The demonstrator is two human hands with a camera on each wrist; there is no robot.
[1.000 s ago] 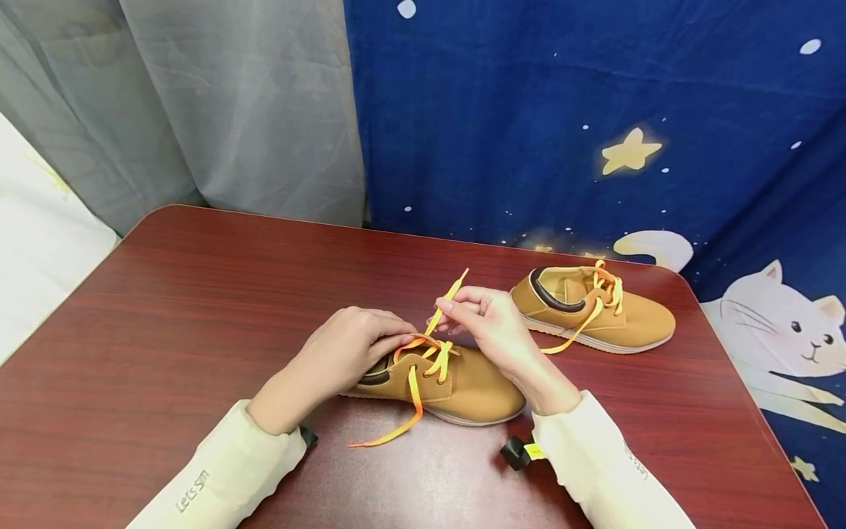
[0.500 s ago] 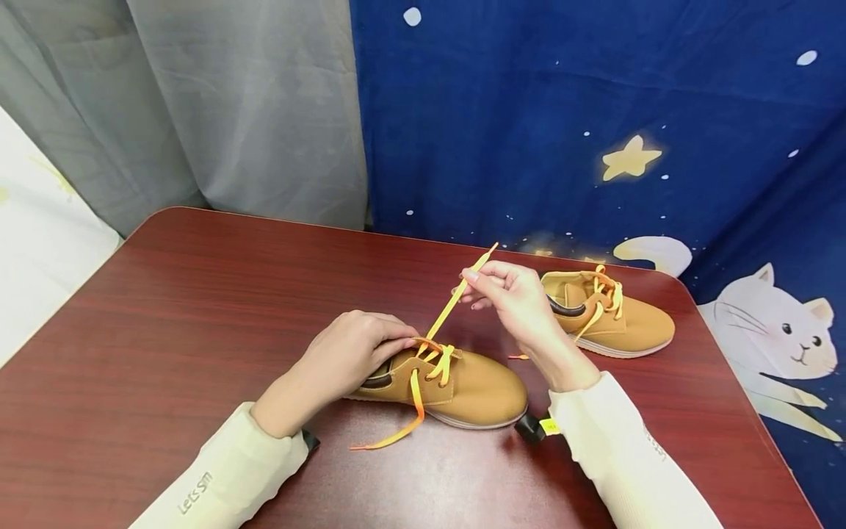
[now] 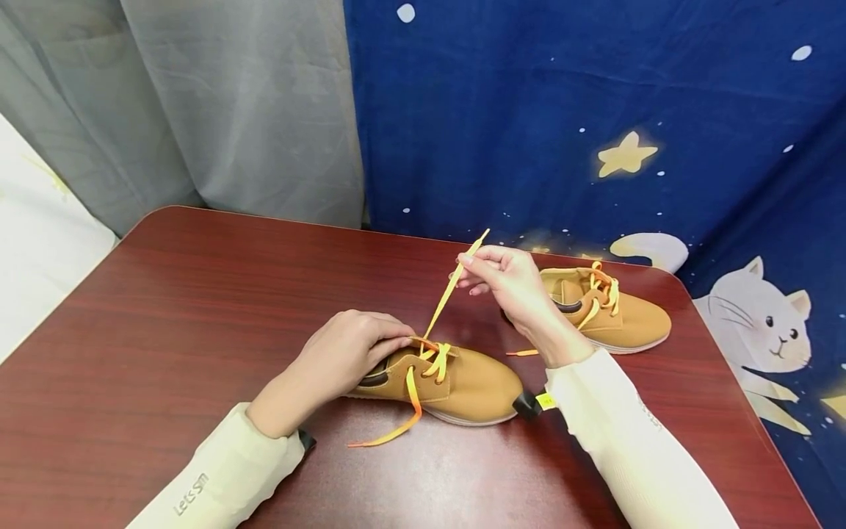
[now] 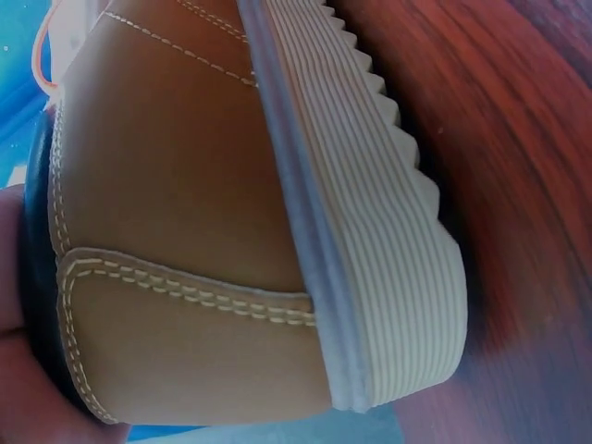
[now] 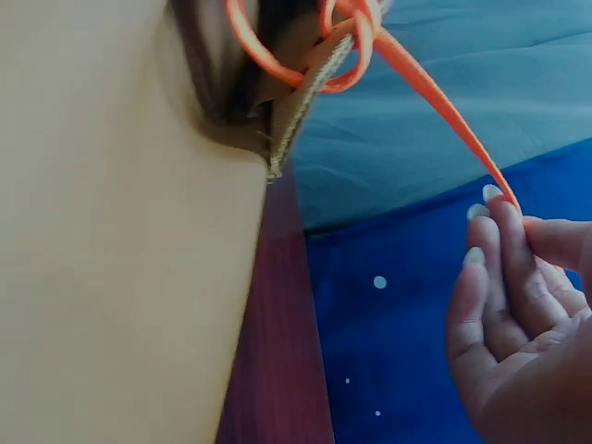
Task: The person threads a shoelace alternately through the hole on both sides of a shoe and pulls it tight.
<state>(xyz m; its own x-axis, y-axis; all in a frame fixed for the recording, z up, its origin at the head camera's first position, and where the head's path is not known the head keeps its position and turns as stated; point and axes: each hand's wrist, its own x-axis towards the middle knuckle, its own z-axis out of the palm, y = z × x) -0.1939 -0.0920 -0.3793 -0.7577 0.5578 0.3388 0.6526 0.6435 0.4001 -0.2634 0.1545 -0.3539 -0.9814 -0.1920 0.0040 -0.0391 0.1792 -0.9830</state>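
Observation:
A tan lace-up shoe with a pale ridged sole lies on the table, toe to the right. My left hand holds its upper near the top eyelets, fingertips at the edge of the opening. Above the shoe, my right hand pinches a yellow-orange shoelace between thumb and fingers. That lace runs straight from the far-side eyelets, and its tip sticks up past the fingers. In the right wrist view the pinched shoelace looks taut. The other lace end droops over the near side onto the table.
A matching shoe stands at the back right, partly behind my right hand, with its lace end on the table. Grey and blue curtains hang behind the dark red table.
My right hand has moved up and to the right, drawing the lace out longer and straighter from the shoe. The left hand and the shoe stay nearly in place.

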